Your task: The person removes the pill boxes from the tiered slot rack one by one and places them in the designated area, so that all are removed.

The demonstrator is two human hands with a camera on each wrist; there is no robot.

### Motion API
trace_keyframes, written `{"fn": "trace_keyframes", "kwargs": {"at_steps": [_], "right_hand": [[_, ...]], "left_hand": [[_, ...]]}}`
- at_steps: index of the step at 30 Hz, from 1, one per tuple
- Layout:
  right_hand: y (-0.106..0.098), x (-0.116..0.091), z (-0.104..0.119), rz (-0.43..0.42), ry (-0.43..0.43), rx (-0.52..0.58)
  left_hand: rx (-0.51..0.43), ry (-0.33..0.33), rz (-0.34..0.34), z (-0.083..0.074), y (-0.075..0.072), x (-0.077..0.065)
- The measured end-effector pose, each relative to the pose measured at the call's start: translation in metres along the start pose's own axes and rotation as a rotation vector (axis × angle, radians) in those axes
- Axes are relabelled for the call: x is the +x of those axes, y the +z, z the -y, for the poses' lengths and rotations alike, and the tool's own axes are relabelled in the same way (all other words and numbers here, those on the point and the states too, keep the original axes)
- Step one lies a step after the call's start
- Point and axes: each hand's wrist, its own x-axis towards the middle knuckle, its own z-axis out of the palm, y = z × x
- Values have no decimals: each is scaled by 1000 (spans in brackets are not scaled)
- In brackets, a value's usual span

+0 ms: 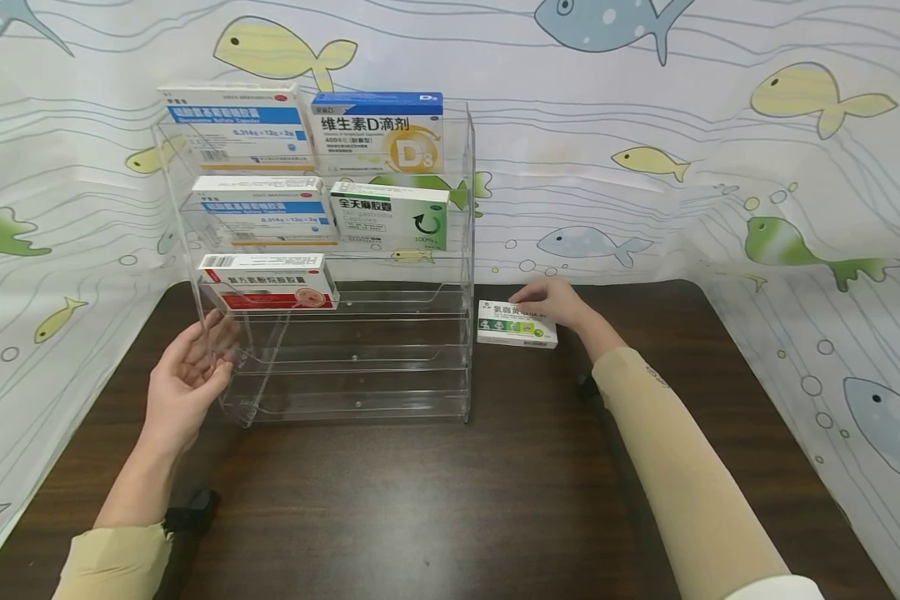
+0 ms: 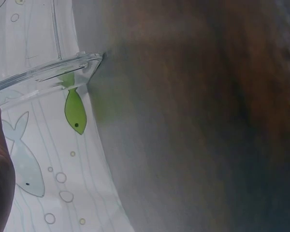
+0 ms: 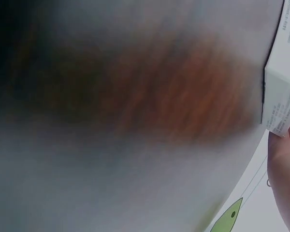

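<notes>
"What is held by the right hand (image 1: 558, 302)?"

"A white-and-green medicine box (image 1: 513, 325) is pinched at its far right part between thumb and fingers. It is seen just right of the clear acrylic rack (image 1: 352, 407), above or on the dark wood table (image 1: 420, 508)."

"And the left hand (image 1: 183, 379)?"

"It is placed at the rack's left side panel, thumb and fingers spread apart; whether the panel is gripped or merely touched cannot be told, since little of that hand is shown by the left wrist view."

"How is the rack filled?"

"On the top tier, a glucosamine sulfate capsules box (image 1: 240, 137) is set left of a vitamin D drops box (image 1: 375, 146). Below, a matching glucosamine box (image 1: 258, 221) is placed beside a green-and-white gastrodia capsules box (image 1: 386, 221). On the third tier, a red-and-white capsule box (image 1: 270, 287) is stood at the left."
</notes>
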Motion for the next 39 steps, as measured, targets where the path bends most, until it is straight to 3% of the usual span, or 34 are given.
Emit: {"fn": "trace_keyframes", "kwargs": {"at_steps": [11, 21, 25, 33, 39], "right_hand": [[-2, 6, 3, -12, -2, -56], [-5, -2, 4, -25, -4, -88], [-4, -3, 2, -25, -4, -76], [-2, -3, 3, -30, -12, -51], [-2, -4, 4, -35, -5, -77]], "left_hand": [[-26, 4, -9, 0, 1, 0], [45, -18, -58, -7, 1, 1], [66, -44, -112, -10, 6, 4], [131, -126, -304, -13, 18, 12], [101, -99, -349, -10, 25, 17]]}}
